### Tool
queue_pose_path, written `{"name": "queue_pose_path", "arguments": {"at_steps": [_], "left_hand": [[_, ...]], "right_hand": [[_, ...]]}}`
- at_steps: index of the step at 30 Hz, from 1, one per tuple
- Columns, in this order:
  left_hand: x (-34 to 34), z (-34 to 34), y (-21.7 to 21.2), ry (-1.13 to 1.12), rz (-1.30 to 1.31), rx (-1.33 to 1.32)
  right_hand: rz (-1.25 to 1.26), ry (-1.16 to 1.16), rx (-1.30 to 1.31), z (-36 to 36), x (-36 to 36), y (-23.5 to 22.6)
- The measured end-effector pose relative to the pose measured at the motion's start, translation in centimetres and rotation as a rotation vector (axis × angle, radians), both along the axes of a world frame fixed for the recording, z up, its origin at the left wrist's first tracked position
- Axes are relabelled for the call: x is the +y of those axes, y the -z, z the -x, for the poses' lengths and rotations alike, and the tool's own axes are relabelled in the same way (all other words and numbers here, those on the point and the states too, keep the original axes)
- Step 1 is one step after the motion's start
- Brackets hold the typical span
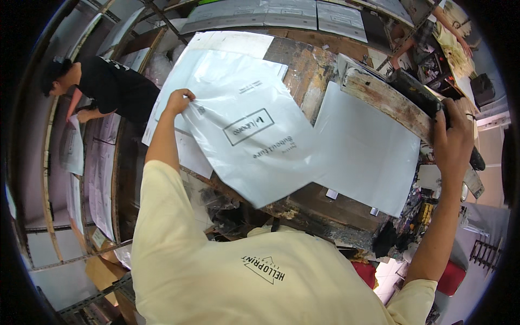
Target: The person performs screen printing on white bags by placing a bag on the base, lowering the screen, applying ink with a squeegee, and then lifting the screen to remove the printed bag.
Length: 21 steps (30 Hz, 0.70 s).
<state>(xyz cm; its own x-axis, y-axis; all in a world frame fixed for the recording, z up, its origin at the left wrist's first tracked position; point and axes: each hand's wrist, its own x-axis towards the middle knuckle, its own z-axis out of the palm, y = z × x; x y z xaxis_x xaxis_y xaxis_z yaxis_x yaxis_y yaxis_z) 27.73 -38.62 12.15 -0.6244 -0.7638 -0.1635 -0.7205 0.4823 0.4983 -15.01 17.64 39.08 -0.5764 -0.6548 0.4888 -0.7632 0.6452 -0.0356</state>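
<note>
A person in black (103, 89) bent over at the upper left of the frame. Your left hand (179, 101) pinched the corner of a printed bag (244, 135) at centre, lifted over the bench (303, 70). A blank bag (365, 151) lay right of it. Your right hand (454, 135) was clenched round the screen frame (390, 103) at upper right.

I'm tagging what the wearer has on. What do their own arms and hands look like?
Both arms are bare below short pale-yellow T-shirt sleeves. The left hand and right hand wear no gloves; no watch or rings are visible.
</note>
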Motion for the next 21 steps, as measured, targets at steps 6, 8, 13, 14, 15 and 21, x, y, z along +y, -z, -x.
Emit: {"name": "queue_pose_path", "arguments": {"at_steps": [6, 8, 13, 14, 15, 21], "left_hand": [[3.6, 4.0, -0.4, -0.053, 1.056, 0.083], [19.4, 14.8, -6.2, 0.125, -0.041, 0.473], [38.6, 17.4, -12.1, 0.273, -0.768, 0.793], [39.9, 16.6, -10.0, 0.236, -0.651, 0.689], [41.0, 15.2, -7.5, 0.192, -0.528, 0.579], [43.6, 11.1, 5.7, 0.197, -0.384, 0.449]], "right_hand": [[0.074, -0.127, 0.03, -1.3, -0.7, 0.3], [0.057, -0.082, 0.06, -1.2, 1.0, 1.6], [-0.191, -0.139, -0.043, -5.9, 4.9, 8.2], [-0.299, -0.186, -0.112, -7.1, 6.2, 9.5], [-0.392, -0.22, -0.195, -8.0, 6.8, 11.0], [-0.297, -0.31, -0.463, -12.4, 11.2, 26.3]]}}
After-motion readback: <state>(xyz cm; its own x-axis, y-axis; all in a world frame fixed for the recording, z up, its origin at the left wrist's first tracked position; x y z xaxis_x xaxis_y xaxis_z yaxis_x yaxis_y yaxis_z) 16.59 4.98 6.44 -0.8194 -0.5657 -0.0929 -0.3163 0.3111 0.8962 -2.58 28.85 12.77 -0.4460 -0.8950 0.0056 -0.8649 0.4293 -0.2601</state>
